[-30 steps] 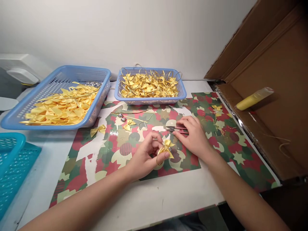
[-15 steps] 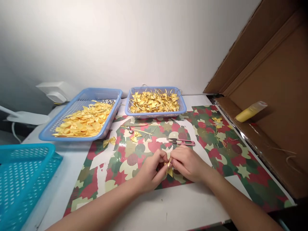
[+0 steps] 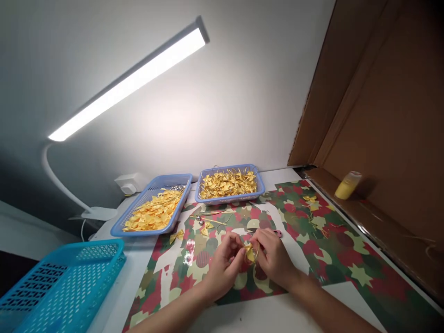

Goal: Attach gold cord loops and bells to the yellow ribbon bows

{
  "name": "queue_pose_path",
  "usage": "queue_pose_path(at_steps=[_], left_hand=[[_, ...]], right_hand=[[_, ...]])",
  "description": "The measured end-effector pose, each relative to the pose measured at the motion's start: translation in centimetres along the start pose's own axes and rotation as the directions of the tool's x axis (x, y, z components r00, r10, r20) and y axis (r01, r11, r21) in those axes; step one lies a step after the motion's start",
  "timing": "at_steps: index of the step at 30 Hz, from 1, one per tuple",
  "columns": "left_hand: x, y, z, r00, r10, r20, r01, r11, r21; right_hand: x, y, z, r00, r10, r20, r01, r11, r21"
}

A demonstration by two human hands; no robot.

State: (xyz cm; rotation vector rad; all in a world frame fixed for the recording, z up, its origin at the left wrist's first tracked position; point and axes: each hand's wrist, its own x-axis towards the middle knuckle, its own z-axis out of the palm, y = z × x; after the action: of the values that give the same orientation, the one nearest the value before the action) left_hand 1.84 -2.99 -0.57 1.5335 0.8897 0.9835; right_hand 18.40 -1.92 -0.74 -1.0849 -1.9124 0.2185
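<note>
My left hand (image 3: 226, 262) and my right hand (image 3: 274, 256) meet over the patterned mat (image 3: 239, 282), fingertips pinched. Between them is a small yellow ribbon bow (image 3: 250, 253), held from both sides, with a thin gold cord looping by the right fingers. Fingers cover part of the bow. Just behind my right hand lie pink-handled thread snips (image 3: 278, 233), partly hidden. Farther left on the mat are two loose yellow bows, one of them (image 3: 207, 228) near small silver bells (image 3: 200, 222) and gold cords (image 3: 215, 221).
A blue basket (image 3: 140, 233) of yellow ribbon bows stands at left; another blue basket (image 3: 229, 200) holds bows with cords. A teal basket (image 3: 120, 252) is at near left. A lit lamp (image 3: 135, 83) arches above. Cardboard (image 3: 381, 115) walls the right, beside a yellow-filled container (image 3: 348, 186).
The view has tilted upward, bringing the lamp into sight. My hands have drawn slightly apart, and more of the bow and its cord shows between them.
</note>
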Motion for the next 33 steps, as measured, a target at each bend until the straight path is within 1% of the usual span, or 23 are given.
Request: queue_pose_path(at_steps=[1, 3, 4, 5, 6, 9, 10, 12, 14, 16, 18, 20, 22, 24, 26, 29, 31, 33], left_hand=[[0.3, 0.2, -0.1, 0.999, 0.032, -0.007, -0.031, 0.998, 0.059], [1.5, 1.1, -0.5, 0.994, 0.104, -0.01, -0.099, 0.964, 0.249], [2.6, 1.8, -1.0, 0.987, 0.156, -0.033, -0.13, 0.906, 0.402], [4.0, 2.6, -1.6, 0.979, 0.194, -0.064, -0.123, 0.808, 0.576], [5.7, 3.5, -2.3, 0.972, 0.214, -0.095, -0.106, 0.764, 0.636], [12.3, 6.2, -4.8, 0.96, 0.224, -0.168, -0.032, 0.683, 0.729], [14.6, 6.9, -5.5, 0.96, 0.208, -0.186, 0.002, 0.662, 0.75], [18.7, 7.6, -6.8, 0.972, 0.135, -0.191, 0.067, 0.621, 0.781], [21.4, 7.7, -7.6, 0.983, 0.052, -0.177, 0.116, 0.571, 0.813], [22.5, 7.5, -8.3, 0.984, 0.018, -0.177, 0.143, 0.511, 0.848], [22.1, 7.3, -9.0, 0.982, 0.038, -0.186, 0.149, 0.453, 0.879], [20.5, 7.2, -10.0, 0.976, 0.093, -0.197, 0.144, 0.404, 0.903], [17.9, 7.3, -11.0, 0.965, 0.157, -0.211, 0.142, 0.364, 0.921], [14.5, 7.1, -11.9, 0.958, 0.191, -0.214, 0.142, 0.332, 0.933], [11.0, 6.5, -12.5, 0.967, 0.17, -0.187, 0.128, 0.309, 0.943], [6.4, 5.1, -12.8, 0.99, 0.065, -0.123, 0.1, 0.286, 0.953], [4.4, 4.1, -12.7, 0.997, 0.023, -0.073, 0.064, 0.283, 0.957], [3.3, 3.3, -12.6, 0.999, 0.008, -0.039, 0.035, 0.283, 0.959]], right_hand=[[0.1, 0.1, 0.0, 1.0, 0.02, -0.012, -0.019, 1.0, 0.018], [0.3, 0.4, -0.3, 0.996, 0.091, -0.007, -0.09, 0.992, 0.09], [0.4, 0.6, -0.5, 0.991, 0.135, 0.006, -0.134, 0.982, 0.134], [0.5, 0.8, -0.7, 0.985, 0.174, 0.018, -0.174, 0.97, 0.172], [0.6, 1.0, -0.9, 0.978, 0.207, 0.024, -0.208, 0.958, 0.198], [0.7, 1.6, -1.1, 0.97, 0.244, 0.02, -0.243, 0.951, 0.192], [0.8, 1.8, -1.0, 0.97, 0.241, 0.017, -0.24, 0.955, 0.177], [0.8, 2.2, -0.8, 0.974, 0.226, 0.018, -0.227, 0.962, 0.15], [0.8, 2.5, -0.6, 0.976, 0.215, 0.021, -0.216, 0.967, 0.138], [0.8, 2.7, -0.5, 0.978, 0.209, 0.019, -0.21, 0.969, 0.13], [0.8, 2.8, -0.5, 0.979, 0.204, 0.017, -0.205, 0.971, 0.123], [0.8, 2.8, -0.5, 0.98, 0.197, 0.023, -0.199, 0.972, 0.122], [0.8, 2.8, -0.4, 0.981, 0.188, 0.039, -0.192, 0.973, 0.128], [0.7, 2.8, -0.3, 0.982, 0.178, 0.056, -0.184, 0.974, 0.131], [0.7, 2.7, -0.3, 0.983, 0.169, 0.066, -0.176, 0.976, 0.129], [0.7, 2.7, -0.3, 0.984, 0.163, 0.072, -0.171, 0.978, 0.117], [0.7, 2.7, -0.4, 0.984, 0.165, 0.073, -0.172, 0.979, 0.105], [0.7, 2.7, -0.5, 0.983, 0.168, 0.075, -0.174, 0.98, 0.091]])
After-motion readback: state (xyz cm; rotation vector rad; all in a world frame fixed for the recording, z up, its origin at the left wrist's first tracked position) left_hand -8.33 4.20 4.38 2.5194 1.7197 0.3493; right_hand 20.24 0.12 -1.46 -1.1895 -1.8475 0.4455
